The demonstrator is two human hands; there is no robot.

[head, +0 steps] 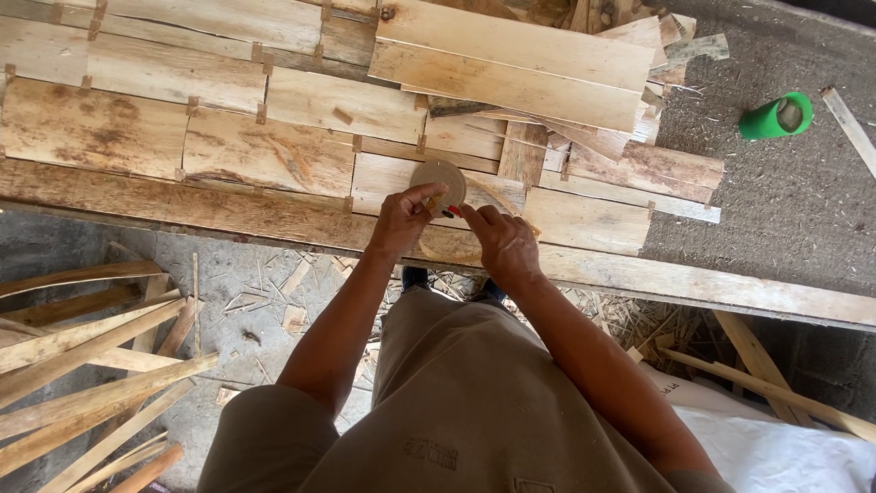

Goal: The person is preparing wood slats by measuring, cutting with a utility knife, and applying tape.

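Two hands (left [399, 224], right [502, 242]), one round disc [439, 175], one green roll [776, 117]

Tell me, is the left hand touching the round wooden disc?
Touching. The head view shows the left hand with its fingertips resting on the lower edge of the round wooden disc, no gap between them.

Grey concrete floor [785, 192], plank workbench [182, 205], daylight

Soft daylight is falling evenly from above; shadows are staying faint; edges are bending slightly; focus is holding sharp.
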